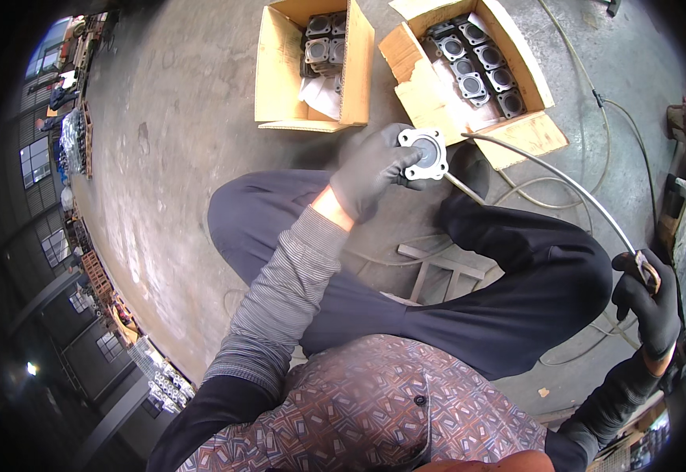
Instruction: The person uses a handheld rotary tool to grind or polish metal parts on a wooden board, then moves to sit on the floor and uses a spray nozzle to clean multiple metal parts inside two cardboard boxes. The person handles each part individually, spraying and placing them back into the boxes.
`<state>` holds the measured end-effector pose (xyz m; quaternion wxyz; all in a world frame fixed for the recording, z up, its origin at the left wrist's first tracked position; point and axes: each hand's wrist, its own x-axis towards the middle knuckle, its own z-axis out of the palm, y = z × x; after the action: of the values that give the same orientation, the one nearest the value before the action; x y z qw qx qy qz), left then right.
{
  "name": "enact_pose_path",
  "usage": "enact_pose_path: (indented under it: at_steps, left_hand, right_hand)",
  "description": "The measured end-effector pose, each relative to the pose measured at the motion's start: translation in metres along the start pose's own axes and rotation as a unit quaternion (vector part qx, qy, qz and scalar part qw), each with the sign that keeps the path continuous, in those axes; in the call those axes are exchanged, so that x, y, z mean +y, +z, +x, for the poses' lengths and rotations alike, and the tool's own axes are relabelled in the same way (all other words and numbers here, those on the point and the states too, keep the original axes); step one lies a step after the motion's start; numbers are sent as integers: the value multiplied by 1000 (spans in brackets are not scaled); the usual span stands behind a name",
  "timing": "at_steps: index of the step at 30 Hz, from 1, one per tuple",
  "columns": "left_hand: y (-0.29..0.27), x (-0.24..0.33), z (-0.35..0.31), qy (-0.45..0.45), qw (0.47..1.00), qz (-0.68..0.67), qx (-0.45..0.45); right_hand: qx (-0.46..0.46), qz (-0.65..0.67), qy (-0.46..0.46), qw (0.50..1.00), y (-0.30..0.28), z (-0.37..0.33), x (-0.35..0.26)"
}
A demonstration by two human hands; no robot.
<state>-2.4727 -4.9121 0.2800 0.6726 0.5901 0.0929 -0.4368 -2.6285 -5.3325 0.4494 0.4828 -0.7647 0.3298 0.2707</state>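
Soft, even daylight fills the workshop, brightest on the concrete floor [170, 141], where a pale sheen runs down its left side. Shadows are faint. The fisheye bends the windows [36, 157] and darkens the rim to black. The left hand [370, 169] is slightly motion-blurred.

This was a factory workshop. A stained concrete floor [170, 118] carried two open cardboard boxes [311, 67] packed with grey cast metal parts [477, 67], hoses [571, 189] snaked across it, and large multi-pane windows [36, 157] with stacked goods [95, 275] lined the left wall.
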Motion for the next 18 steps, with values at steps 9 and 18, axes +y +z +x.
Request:
enact_pose_path:
  at_steps: [9, 18]
  left_hand:
    - [-27, -14, -11, 22, 998, 21, 49]
    - [-30, -15, -9, 6, 996, 35, 79]
  right_hand:
    - [2, -67, -5, 998, 11, 4, -19]
    - [34, -146, -56, 987, 13, 5, 0]
